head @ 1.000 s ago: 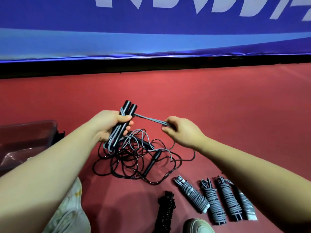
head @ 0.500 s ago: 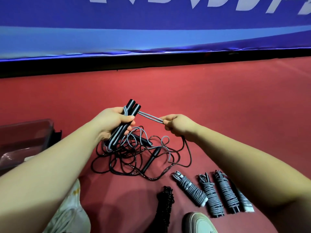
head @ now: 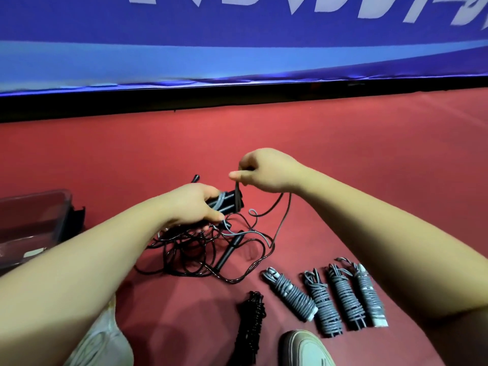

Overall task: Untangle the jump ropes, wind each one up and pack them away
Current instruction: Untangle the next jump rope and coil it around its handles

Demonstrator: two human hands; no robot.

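Observation:
My left hand [head: 192,207] grips a pair of black jump rope handles [head: 228,204] held side by side, with a few turns of grey cord around them. My right hand [head: 266,167] is above them, pinching the doubled grey cord [head: 237,192], which drops straight down to the handles. Below lies a tangle of black rope [head: 200,254] with a loose black handle [head: 228,253] on the red floor. Several wound grey ropes [head: 327,302] lie in a row at the lower right, and a wound black rope [head: 250,326] lies left of them.
A clear plastic box [head: 34,220] stands at the left edge. My shoe [head: 303,348] is at the bottom, beside the wound ropes. A blue banner [head: 237,48] with a black base strip closes off the far side of the red floor [head: 369,154].
My right hand has lifted the grey cord from the right side to above the handles. My left hand has turned the handles from upright to nearly level.

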